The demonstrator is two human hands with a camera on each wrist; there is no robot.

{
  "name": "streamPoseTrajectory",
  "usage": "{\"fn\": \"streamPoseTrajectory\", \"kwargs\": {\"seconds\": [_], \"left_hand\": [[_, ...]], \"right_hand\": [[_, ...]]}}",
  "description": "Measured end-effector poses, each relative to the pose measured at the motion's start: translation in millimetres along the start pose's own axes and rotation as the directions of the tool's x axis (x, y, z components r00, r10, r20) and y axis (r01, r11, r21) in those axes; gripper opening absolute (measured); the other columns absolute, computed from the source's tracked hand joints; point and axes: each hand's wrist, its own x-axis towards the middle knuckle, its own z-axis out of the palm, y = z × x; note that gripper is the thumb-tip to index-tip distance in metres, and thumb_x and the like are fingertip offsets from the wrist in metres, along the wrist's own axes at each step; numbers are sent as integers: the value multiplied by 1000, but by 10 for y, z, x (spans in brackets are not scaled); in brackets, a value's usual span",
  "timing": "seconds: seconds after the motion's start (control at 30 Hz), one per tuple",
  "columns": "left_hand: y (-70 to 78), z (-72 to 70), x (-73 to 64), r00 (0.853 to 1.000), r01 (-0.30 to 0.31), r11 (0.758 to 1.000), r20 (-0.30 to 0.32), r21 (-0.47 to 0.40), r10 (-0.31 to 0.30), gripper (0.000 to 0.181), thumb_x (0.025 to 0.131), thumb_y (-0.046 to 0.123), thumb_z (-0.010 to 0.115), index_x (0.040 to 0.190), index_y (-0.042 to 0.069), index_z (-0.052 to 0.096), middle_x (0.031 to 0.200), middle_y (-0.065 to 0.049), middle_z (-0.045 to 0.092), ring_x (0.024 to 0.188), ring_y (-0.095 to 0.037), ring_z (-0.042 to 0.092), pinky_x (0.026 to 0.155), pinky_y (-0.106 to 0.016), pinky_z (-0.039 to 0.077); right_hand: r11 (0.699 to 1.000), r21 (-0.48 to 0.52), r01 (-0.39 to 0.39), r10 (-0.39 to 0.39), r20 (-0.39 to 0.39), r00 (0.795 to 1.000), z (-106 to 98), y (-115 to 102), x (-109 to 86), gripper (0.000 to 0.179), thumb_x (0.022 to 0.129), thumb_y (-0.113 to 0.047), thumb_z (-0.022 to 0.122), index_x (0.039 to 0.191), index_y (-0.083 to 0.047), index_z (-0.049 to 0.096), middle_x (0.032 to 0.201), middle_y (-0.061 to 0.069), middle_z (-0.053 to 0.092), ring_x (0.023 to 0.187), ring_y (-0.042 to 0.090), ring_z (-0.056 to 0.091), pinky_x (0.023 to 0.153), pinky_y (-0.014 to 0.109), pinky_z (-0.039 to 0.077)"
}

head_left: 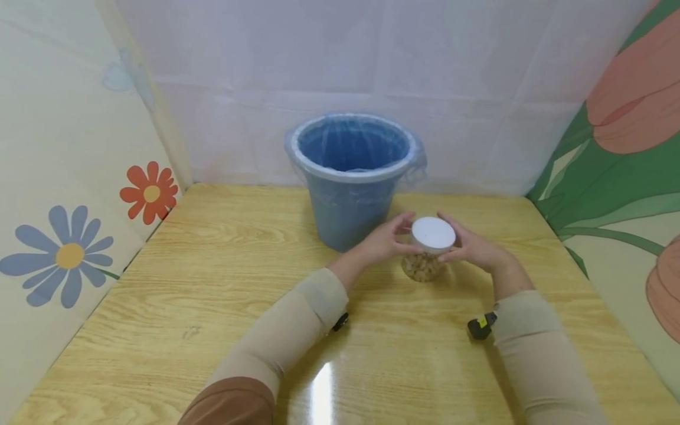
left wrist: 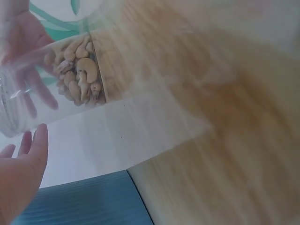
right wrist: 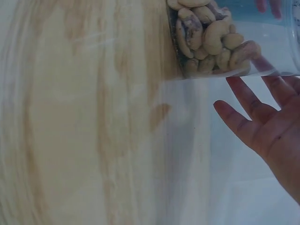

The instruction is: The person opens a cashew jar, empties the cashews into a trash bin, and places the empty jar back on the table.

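A clear jar (head_left: 422, 268) with a white lid (head_left: 432, 232) stands upright on the wooden table. Pale curved cashew nuts (left wrist: 80, 77) fill its lower part, and the upper part is bare. My left hand (head_left: 381, 241) is at the jar's left side, thumb and fingers spread apart near the lid. Opposite it, my right hand (head_left: 475, 249) has its thumb and fingers spread beside the upper jar. The right wrist view shows loosely extended fingers (right wrist: 248, 101) right at the jar wall. Through the clear plastic, the other hand shows in both wrist views.
A blue bin (head_left: 345, 215) with a clear liner over its rim stands behind and left of the jar. The table (head_left: 212, 289) has pale wood grain. White cloth (head_left: 255, 71) hangs at the back, with flower-patterned panels on both sides. Small black devices sit at both wrists.
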Motion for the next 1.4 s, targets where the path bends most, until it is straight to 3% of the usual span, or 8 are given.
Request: {"fn": "streamPoseTrajectory", "kwargs": {"seconds": [0.27,0.43,0.6,0.83,1.1,1.4], "left_hand": [[-25,58,52,999,32,997,-32,65,-30,91,70,29,78,144,17,26,136,-8,44,121,-23,46,101,-37,39],[-50,91,73,998,60,993,-16,106,-59,91,70,30,78,144,16,27,135,-7,46,120,-22,47,99,-34,40],[-60,110,73,995,94,991,7,94,-95,91,71,26,78,145,18,25,137,-5,44,121,-21,46,99,-35,41],[-63,132,61,993,117,987,17,112,-120,83,70,29,79,140,20,35,133,-1,48,119,-19,47,99,-38,40],[-58,147,56,989,147,985,10,90,-149,89,69,30,79,142,19,31,135,-4,47,120,-20,47,98,-39,41],[-16,132,35,989,146,985,-13,87,-146,88,69,33,78,142,21,31,134,-2,47,120,-19,46,100,-40,39]], "right_hand": [[1000,-11,13,-13,11,1000,33,30,16,91,77,-8,70,146,-5,10,147,22,19,134,41,17,106,60,11],[1000,-3,-4,4,16,1000,34,70,15,88,77,-8,71,144,-3,15,145,23,22,132,41,21,106,59,13],[999,-3,-42,42,31,999,34,114,20,87,75,-10,73,143,0,19,143,23,26,131,41,23,107,58,11],[997,-18,-74,74,35,997,44,141,29,87,75,-12,74,142,1,21,143,23,26,131,41,23,107,58,13],[997,-34,-63,64,30,998,56,118,27,83,75,-13,74,141,2,24,143,24,28,131,41,23,107,58,14],[1000,-27,13,-13,-10,1000,53,84,20,81,74,-8,74,139,3,27,142,25,29,130,44,25,105,60,16]]}}
